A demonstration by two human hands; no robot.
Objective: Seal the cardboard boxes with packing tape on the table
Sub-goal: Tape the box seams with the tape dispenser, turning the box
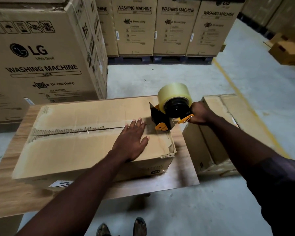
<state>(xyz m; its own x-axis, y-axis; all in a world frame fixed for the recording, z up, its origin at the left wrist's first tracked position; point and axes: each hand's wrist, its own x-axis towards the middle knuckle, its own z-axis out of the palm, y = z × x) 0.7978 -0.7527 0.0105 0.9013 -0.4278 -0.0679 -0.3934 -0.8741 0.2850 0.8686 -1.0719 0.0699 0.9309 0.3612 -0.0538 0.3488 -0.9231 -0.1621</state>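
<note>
On the table, cardboard box with centre seam untaped at left, left hand flat, fingers spread, pressing flaps near right end, right hand gripping tape dispenser handle, its front on box's right edge.

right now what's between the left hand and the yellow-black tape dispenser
Head view: just a bare stretch of brown cardboard box top, crossed by its flap seam, between left hand and tape dispenser.

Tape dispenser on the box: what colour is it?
The tape dispenser is black with orange-yellow parts; head view.
</note>
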